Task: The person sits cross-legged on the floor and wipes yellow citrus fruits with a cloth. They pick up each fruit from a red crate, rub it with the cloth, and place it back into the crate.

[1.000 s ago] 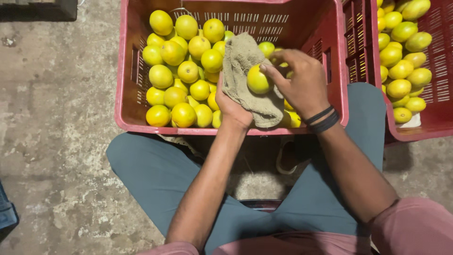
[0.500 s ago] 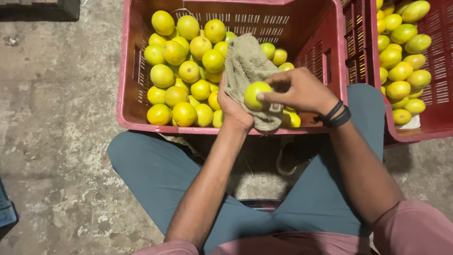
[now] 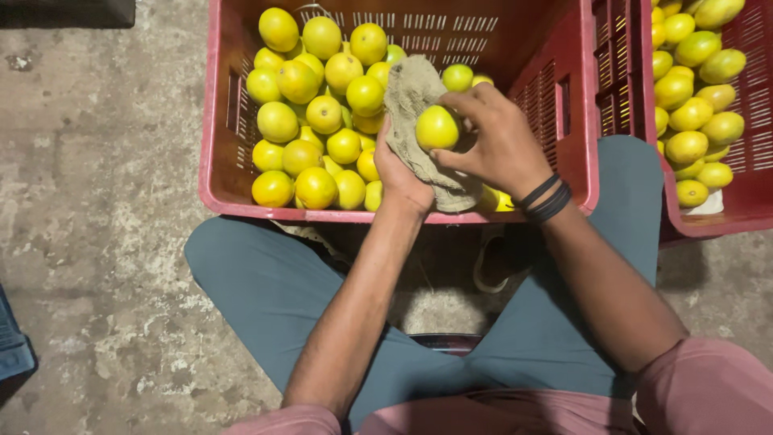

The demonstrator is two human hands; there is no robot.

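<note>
while the left hand (image 3: 400, 173) cups a coarse cloth (image 3: 412, 105), the right hand (image 3: 493, 141) grips a round fruit (image 3: 436, 127).

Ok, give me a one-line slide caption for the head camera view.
Right hand presses a round yellow-green fruit into a coarse beige cloth held by the left hand, over a red plastic crate.

Single head-worn view — steeply downward, close over lap and red crate (image 3: 211, 121).

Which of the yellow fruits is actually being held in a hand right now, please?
The fruit pinched by the right hand against the cloth that the left hand holds; every other fruit lies loose in the two red crates.
</note>
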